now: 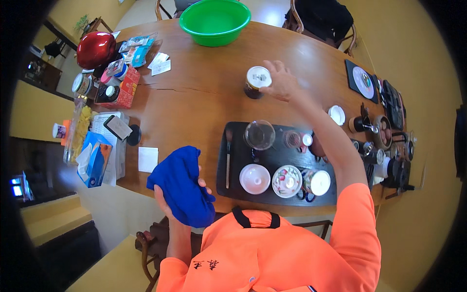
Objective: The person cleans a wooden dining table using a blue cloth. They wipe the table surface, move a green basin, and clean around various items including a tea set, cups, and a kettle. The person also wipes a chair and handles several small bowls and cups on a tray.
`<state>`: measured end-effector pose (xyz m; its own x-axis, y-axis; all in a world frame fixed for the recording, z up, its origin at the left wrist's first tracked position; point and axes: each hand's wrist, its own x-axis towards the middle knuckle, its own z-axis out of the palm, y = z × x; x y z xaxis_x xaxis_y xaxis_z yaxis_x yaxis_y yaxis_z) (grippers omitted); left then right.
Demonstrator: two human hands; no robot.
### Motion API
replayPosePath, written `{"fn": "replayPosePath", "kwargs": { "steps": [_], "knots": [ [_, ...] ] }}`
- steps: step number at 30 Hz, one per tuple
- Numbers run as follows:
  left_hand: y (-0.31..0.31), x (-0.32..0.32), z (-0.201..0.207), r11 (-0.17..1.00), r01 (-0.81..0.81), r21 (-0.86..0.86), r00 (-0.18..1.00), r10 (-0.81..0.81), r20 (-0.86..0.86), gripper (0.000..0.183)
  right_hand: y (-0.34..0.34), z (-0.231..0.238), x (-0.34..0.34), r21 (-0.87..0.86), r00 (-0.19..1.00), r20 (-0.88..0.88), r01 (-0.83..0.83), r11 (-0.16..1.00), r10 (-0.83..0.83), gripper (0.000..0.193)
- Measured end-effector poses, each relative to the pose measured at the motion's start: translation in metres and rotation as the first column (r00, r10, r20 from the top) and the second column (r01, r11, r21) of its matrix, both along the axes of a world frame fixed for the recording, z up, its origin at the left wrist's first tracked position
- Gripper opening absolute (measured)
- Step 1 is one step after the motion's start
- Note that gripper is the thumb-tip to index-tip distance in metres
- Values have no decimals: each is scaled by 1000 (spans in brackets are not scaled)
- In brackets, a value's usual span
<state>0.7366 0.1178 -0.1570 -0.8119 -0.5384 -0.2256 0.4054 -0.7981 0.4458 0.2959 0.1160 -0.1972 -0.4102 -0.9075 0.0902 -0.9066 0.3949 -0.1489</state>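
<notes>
Clutching a bunched blue cloth (182, 185) in the left hand (167, 208), with the thumb along its left side and curled fingertips showing at its right, close to the near edge of the table (194, 107). Holding the right hand (282, 83) out over the table with fingers and thumb spread apart, at the right side of a dark container (253, 91) with a round white top. Perhaps touching its rim with the thumb, though too small in this view to be sure. Finding that container on bare wood, beyond the far edge of a black tray (241, 158). Having on the tray a slim brush (228, 165) at the left, a clear glass bowl (259, 135) toward the far side, and along the near side a row of a pale pink bowl (255, 179), a flowered lidded cup (287, 181) and a white-topped cup (319, 182). Passing the right forearm above the tray's right part, just left of a small white dish (336, 115). Facing a green basin (215, 19) at the far edge of the table. Having to the left a white paper square (148, 159) near the cloth, then a blue tissue box (99, 160), and farther off a red box (129, 86) beside a shiny red object (96, 50). Wearing an orange shirt (272, 253).
</notes>
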Motion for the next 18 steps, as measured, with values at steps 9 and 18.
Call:
{"fn": "replayPosePath", "kwargs": {
  "steps": [9,18],
  "knots": [
    [-33,-5,-19,975,-182,129,981,171,91,97,-60,-66,-16,145,994,112,-25,989,9,90],
    [-103,-57,-47,921,-186,344,981,195,8,79,-54,67,25,-118,130,988,299,947,82,75]
  ]
}}
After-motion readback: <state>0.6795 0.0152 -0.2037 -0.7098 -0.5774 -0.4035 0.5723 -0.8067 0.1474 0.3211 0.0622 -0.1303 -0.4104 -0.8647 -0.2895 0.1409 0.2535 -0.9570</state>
